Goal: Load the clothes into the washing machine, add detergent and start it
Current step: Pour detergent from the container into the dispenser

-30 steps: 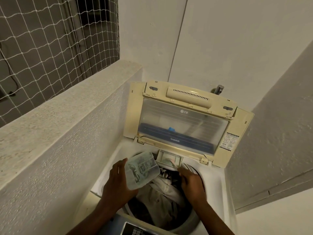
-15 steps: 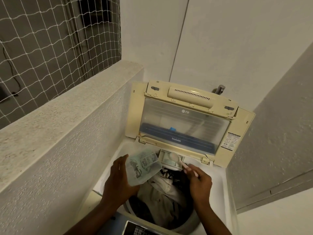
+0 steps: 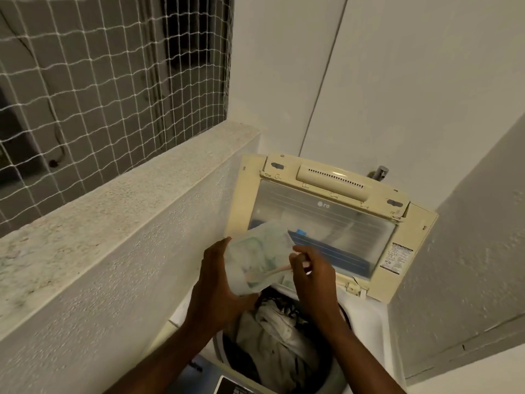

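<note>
A top-loading washing machine [image 3: 372,319] stands below me with its cream lid [image 3: 326,220] raised. White and dark clothes [image 3: 272,334] fill the drum. My left hand [image 3: 218,285] grips a pale green detergent packet [image 3: 255,260] above the drum's back edge. My right hand [image 3: 312,271] pinches the handle of a small scoop [image 3: 279,270], whose head lies inside the packet's open mouth. The detergent drawer is hidden behind the packet and hands.
A rough concrete ledge [image 3: 113,211] with white netting [image 3: 99,75] above it runs along the left. White walls close in behind and to the right. A metal tap [image 3: 379,172] pokes up behind the lid. The control panel [image 3: 227,386] shows at the bottom edge.
My right hand has brought the scoop back from the detergent drawer to the packet's mouth. My left hand has raised the packet. The view has shifted upward slightly.
</note>
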